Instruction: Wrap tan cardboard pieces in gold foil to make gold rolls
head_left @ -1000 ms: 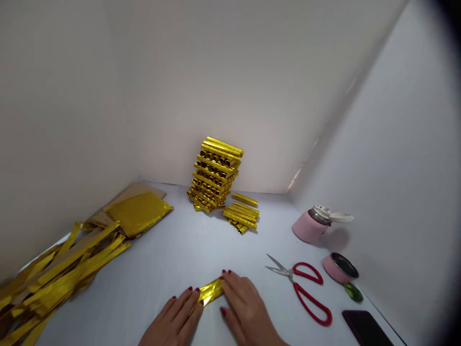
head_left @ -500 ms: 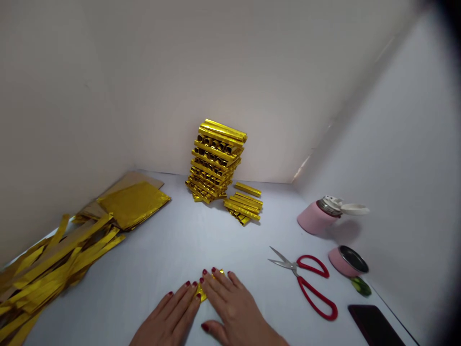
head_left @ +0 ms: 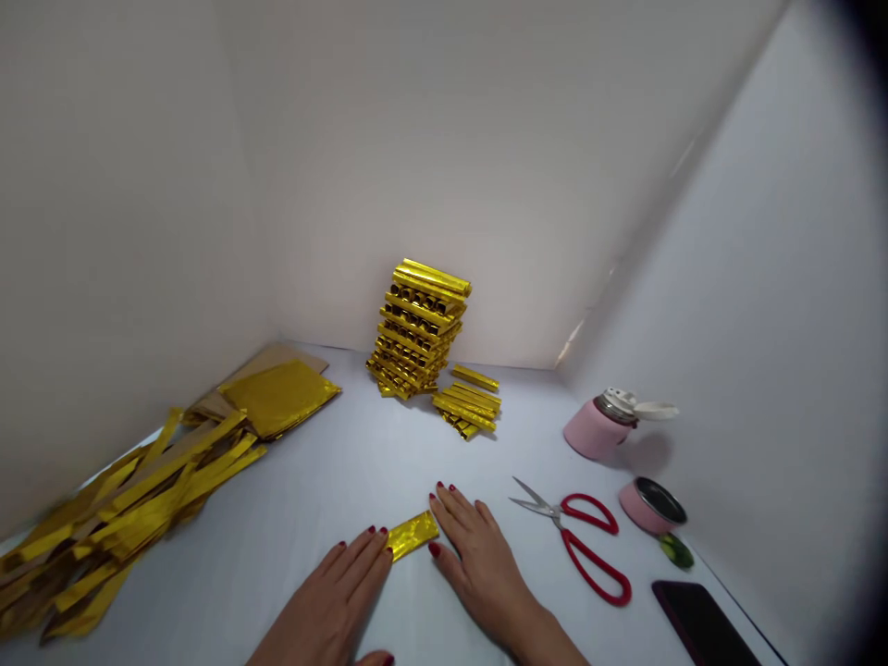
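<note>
A flat, shiny gold foil piece [head_left: 414, 535] lies on the white table between my hands. My left hand [head_left: 333, 592] rests flat with its fingertips over the piece's left end. Just past the right end lies my right hand [head_left: 478, 560], palm down, fingers stretched and thumb apart, close to the foil's edge. Further back stands a leaning stack of gold foil tubes [head_left: 420, 328], laid crosswise in layers. In front of it, to the right, is a smaller pile of gold tubes [head_left: 468, 407], with one single tube [head_left: 475, 376] behind.
Gold strips [head_left: 139, 509] and a stack of gold sheets [head_left: 284, 398] lie at the left. On the right are red-handled scissors [head_left: 589, 546], a pink flask [head_left: 597, 430] with its white lid raised, a pink cup [head_left: 652, 504], a small green object [head_left: 675, 550] and a phone [head_left: 700, 620].
My right hand has slid right off the foil piece, which now shows between my hands. The left hand stays on its end. The view has shifted slightly.
</note>
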The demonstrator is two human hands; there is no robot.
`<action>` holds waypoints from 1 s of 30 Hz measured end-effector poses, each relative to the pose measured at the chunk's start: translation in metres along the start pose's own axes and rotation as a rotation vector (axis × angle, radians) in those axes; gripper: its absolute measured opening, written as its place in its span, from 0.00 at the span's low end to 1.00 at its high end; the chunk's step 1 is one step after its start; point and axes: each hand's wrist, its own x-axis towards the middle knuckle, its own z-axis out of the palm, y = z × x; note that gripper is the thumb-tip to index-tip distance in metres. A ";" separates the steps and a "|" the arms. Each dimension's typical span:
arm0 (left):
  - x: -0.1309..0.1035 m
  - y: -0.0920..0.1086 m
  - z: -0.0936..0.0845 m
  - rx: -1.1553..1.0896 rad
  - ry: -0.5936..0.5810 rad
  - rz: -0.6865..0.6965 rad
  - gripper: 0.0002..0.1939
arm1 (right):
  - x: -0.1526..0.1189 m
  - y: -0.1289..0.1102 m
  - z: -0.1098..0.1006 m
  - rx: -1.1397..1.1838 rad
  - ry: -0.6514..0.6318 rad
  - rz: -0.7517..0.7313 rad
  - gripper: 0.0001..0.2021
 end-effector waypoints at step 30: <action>-0.047 -0.003 -0.023 0.015 -0.027 -0.122 0.23 | 0.040 -0.053 0.005 -0.113 -0.042 0.126 0.25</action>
